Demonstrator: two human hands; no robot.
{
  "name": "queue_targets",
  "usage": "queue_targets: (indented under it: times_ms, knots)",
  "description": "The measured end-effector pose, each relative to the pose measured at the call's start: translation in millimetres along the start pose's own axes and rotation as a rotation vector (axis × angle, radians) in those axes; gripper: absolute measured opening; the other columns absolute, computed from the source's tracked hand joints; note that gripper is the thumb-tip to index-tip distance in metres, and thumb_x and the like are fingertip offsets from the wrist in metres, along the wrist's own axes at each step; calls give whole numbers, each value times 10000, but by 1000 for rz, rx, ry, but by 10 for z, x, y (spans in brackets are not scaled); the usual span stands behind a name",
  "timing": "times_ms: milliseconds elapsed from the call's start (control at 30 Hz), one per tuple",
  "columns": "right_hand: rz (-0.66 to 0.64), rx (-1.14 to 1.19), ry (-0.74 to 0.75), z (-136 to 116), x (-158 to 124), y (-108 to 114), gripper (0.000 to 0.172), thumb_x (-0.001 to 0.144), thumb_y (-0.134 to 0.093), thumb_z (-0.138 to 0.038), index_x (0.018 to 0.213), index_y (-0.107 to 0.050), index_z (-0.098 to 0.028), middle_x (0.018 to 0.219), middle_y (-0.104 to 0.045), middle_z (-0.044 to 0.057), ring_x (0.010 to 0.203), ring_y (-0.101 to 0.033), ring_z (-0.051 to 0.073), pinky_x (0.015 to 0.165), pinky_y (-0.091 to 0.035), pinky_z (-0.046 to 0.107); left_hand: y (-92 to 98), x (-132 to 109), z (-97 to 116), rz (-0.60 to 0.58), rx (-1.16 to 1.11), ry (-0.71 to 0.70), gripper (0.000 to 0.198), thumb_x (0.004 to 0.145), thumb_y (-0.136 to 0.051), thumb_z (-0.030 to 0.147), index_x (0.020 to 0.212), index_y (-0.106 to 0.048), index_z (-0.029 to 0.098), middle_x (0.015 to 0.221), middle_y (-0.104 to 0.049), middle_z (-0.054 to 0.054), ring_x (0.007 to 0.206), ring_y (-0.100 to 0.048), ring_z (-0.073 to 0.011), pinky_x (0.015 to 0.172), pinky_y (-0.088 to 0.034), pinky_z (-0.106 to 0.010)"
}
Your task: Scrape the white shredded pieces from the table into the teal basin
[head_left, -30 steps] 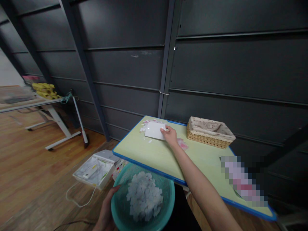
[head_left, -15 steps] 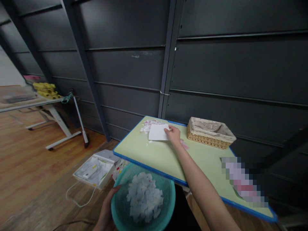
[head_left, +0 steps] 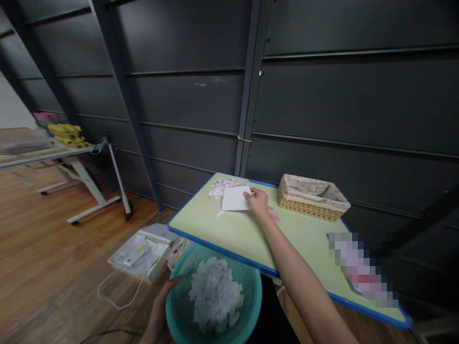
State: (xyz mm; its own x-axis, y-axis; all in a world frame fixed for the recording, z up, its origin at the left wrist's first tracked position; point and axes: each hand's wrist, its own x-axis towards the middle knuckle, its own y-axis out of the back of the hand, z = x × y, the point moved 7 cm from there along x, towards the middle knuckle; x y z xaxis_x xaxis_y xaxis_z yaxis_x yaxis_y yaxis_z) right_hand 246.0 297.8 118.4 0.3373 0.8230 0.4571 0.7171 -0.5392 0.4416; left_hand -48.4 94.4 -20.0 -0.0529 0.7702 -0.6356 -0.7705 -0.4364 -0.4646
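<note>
My right hand (head_left: 257, 200) reaches across the yellow-green table (head_left: 233, 231) with its blue rim and grips the right edge of a white sheet of paper (head_left: 234, 199). The sheet lies over a small heap of white and pink paper scraps (head_left: 221, 186) at the table's far left corner. My left hand (head_left: 160, 313) holds the rim of a teal basin (head_left: 250, 306) below the table's near edge. The basin is filled with white paper scraps (head_left: 215, 298).
A lined wicker basket (head_left: 312, 196) stands at the table's far right. A white device with a cord (head_left: 141, 252) lies on the wooden floor to the left. A second table (head_left: 53, 153) with yellow items stands far left. Dark metal panels form the wall behind.
My right hand has slid the white sheet a little to the right over the scraps and turned it slightly. The basin and my left hand have stayed in place.
</note>
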Motion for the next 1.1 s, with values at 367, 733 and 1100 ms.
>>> queue_targets:
  times_ms: [367, 733, 1100]
  knots:
    - [-175, 170, 25, -18, -46, -200, 363, 631, -591, -415, 807, -694, -114, 721, -672, 67, 639, -569, 186, 606, -420, 273, 0, -16, 24, 4, -6, -1, 40, 697, -622, 158, 678, -644, 131, 507, -693, -53, 692, -699, -284, 695, -556, -421]
    - [-317, 273, 32, -96, -140, -308, 386, 635, -613, -452, 796, -666, -105, 667, -621, 42, 568, -500, 134, 504, -350, 224, 27, 15, -12, -3, -23, 21, 72, 704, -646, 195, 688, -636, 125, 632, -734, -88, 657, -697, -266, 672, -554, -403]
    - [-566, 410, -16, -255, -319, -421, 315, 624, -658, -422, 725, -622, -126, 555, -546, -8, 483, -448, 96, 423, -278, 191, 26, 8, 87, -10, -27, -46, 46, 723, -620, 163, 693, -632, 130, 555, -705, -55, 670, -696, -263, 717, -543, -410]
